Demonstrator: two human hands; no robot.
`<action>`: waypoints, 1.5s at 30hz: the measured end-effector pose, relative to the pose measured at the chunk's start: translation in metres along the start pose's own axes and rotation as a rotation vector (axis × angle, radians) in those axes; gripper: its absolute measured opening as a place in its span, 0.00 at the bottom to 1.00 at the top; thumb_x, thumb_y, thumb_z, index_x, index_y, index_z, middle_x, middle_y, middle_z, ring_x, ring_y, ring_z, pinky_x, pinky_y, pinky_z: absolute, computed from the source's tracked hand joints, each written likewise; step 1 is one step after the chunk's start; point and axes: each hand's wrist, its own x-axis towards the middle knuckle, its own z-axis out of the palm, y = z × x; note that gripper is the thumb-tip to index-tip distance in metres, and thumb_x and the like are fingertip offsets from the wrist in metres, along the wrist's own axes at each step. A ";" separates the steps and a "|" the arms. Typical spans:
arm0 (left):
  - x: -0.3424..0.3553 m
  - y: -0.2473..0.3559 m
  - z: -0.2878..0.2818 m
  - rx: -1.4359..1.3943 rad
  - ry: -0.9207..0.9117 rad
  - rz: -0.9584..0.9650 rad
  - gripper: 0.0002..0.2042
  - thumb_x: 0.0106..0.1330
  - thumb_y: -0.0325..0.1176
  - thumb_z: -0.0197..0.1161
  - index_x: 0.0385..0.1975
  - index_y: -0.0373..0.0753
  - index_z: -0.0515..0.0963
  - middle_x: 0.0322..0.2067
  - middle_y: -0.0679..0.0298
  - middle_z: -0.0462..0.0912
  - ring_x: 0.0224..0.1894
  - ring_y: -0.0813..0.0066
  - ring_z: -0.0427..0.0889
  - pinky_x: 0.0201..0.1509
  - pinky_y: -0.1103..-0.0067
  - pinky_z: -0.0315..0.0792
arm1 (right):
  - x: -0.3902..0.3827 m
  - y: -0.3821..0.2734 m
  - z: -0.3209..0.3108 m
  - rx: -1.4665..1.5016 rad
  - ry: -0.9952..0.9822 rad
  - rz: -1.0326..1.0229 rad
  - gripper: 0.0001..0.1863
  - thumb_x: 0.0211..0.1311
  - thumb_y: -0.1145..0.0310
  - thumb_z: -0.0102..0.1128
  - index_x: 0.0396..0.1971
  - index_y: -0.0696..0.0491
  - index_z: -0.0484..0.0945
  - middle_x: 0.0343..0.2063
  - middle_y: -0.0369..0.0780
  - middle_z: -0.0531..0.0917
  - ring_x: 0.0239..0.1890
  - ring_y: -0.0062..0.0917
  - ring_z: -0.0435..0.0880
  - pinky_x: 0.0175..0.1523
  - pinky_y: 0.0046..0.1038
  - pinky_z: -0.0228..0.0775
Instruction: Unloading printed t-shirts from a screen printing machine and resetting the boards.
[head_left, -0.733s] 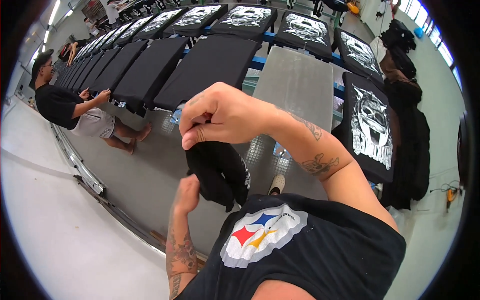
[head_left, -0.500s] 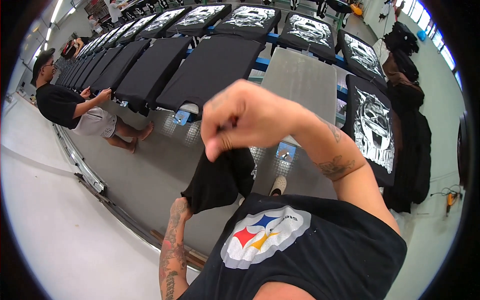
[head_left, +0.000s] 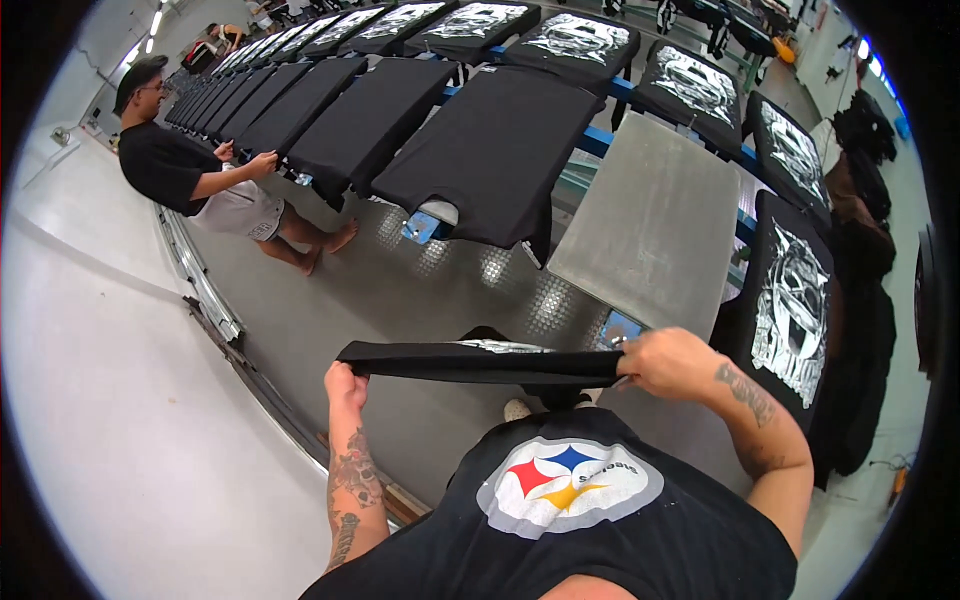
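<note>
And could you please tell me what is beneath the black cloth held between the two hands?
Grey floor and a pale shoe show past the near edge of the black cloth; whatever lies directly beneath its middle is hidden by the fabric.

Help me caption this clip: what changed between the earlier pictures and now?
The right hand has come down and out to the right; the black garment, which hung below it, is now stretched sideways between it and the left hand. The view has shifted. The grey board looks unchanged, and the co-worker keeps the same pose.
</note>
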 end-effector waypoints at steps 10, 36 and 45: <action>-0.078 -0.138 0.178 1.922 -0.480 0.689 0.27 0.62 0.33 0.54 0.64 0.47 0.69 0.38 0.43 0.82 0.44 0.50 0.83 0.47 0.64 0.78 | -0.129 0.110 0.171 0.306 -0.122 0.653 0.06 0.57 0.64 0.64 0.29 0.50 0.85 0.41 0.41 0.84 0.43 0.39 0.83 0.44 0.39 0.76; 0.026 -0.192 0.933 1.275 -0.871 0.193 0.09 0.66 0.29 0.62 0.44 0.37 0.81 0.31 0.66 0.81 0.28 0.82 0.73 0.30 0.84 0.68 | -0.098 0.698 0.031 0.712 0.775 0.703 0.21 0.66 0.51 0.60 0.28 0.58 0.78 0.19 0.35 0.75 0.26 0.18 0.70 0.34 0.26 0.66; -0.014 -0.164 0.805 2.376 -1.271 0.795 0.15 0.57 0.30 0.64 0.44 0.40 0.78 0.43 0.58 0.80 0.51 0.57 0.79 0.51 0.71 0.73 | -0.116 0.691 0.029 0.743 0.546 0.430 0.22 0.59 0.60 0.70 0.24 0.60 0.68 0.18 0.37 0.66 0.25 0.20 0.62 0.31 0.28 0.63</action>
